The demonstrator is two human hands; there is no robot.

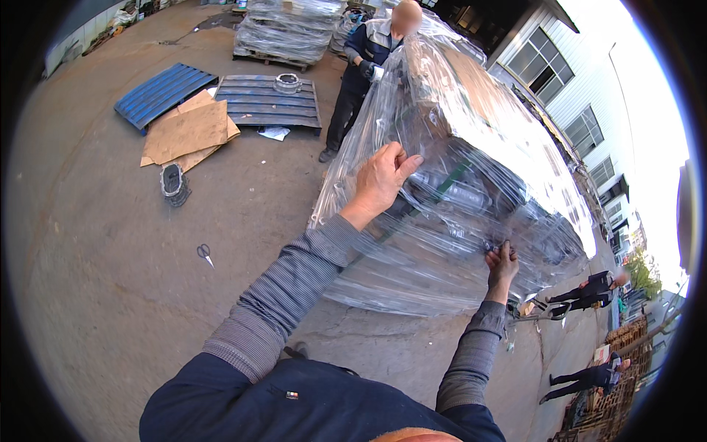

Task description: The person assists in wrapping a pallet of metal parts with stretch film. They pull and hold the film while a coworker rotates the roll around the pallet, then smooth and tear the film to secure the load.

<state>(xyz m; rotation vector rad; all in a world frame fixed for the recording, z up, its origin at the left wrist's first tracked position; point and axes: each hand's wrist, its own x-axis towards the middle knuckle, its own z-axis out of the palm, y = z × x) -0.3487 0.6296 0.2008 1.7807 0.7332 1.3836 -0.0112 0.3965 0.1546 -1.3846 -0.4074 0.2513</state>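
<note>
A tall load wrapped in clear stretch film [386, 265] stands right in front of me. Dark metal parts [464, 193] and cardboard [469, 83] show through the layers, and a green strap [454, 179] runs across the near side. My left hand [384, 174] is at the load's left part, fingers curled and thumb pressed in on the film. Lower and to the right, my right hand [502, 268] pinches the film between thumb and fingertips. Glare hides much of the load's right side.
Across the load, a co-worker [359, 72] in a dark glove holds a white roll [378, 74]. Scissors [205, 255] and a metal housing [174, 185] lie on the concrete at left, near cardboard sheets [188, 132] and blue pallets [265, 102]. Two people [588, 293] [591, 378] stand at right.
</note>
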